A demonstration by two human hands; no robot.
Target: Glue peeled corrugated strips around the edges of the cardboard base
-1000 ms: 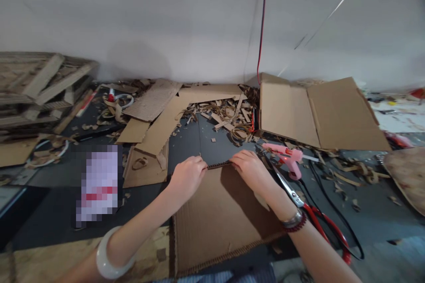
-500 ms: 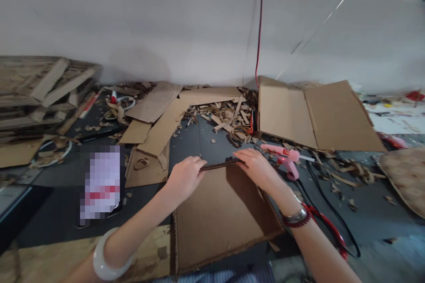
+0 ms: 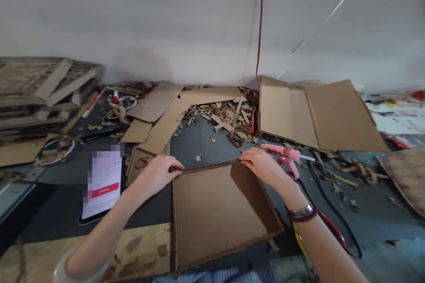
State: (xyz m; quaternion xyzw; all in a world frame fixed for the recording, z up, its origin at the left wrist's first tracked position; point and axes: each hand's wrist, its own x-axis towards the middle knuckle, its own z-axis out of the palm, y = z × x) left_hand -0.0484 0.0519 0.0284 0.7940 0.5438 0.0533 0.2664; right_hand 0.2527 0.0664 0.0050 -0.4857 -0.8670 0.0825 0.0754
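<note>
A flat brown cardboard sheet [image 3: 215, 212] lies on the dark floor in front of me, with a narrow corrugated strip [image 3: 209, 167] standing along its far edge. My left hand [image 3: 158, 174] pinches the strip's left end at the sheet's far left corner. Fingers of my right hand [image 3: 262, 164] press together on the strip's right end at the far right corner. A pink glue gun [image 3: 286, 154] lies just right of that hand.
A phone [image 3: 102, 185] lies to the left. Cardboard scraps [image 3: 226, 117] and strips litter the floor ahead. An opened cardboard box [image 3: 318, 112] lies at the right, wooden pallets [image 3: 43, 93] at the left. Red-handled scissors [image 3: 332, 230] and a black cable sit beside my right arm.
My left hand slid left along the strip to the sheet's far left corner. My right hand shifted slightly right to the other corner. The strip now spans the whole far edge.
</note>
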